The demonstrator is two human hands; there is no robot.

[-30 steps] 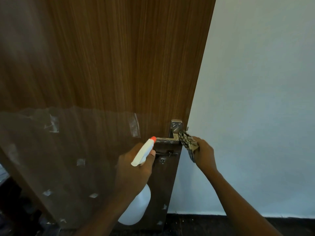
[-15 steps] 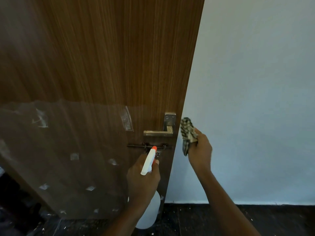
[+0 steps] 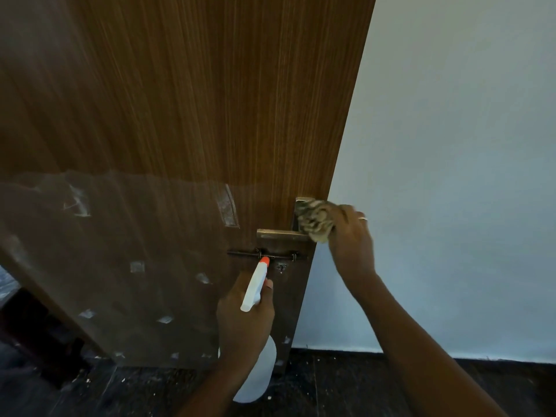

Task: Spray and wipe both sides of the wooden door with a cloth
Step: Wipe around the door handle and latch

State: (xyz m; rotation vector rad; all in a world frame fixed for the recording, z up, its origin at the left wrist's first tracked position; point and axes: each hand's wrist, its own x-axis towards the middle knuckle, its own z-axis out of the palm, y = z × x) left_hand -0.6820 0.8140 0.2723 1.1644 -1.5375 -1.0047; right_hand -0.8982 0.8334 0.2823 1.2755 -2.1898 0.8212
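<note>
Bunched checked cloth [image 3: 316, 219] against wooden door [image 3: 210, 100]

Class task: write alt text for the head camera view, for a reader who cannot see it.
A person's right hand holds a crumpled checked cloth against the metal lever handle of a brown wooden door. The left hand grips a white plastic spray bottle with an orange nozzle, pointed at the door.

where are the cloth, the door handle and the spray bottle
cloth [image 3: 316, 219], head view, middle of the bunched checked fabric
door handle [image 3: 278, 234], head view, on the flat lever
spray bottle [image 3: 255, 288], head view, on the white spray head
</note>
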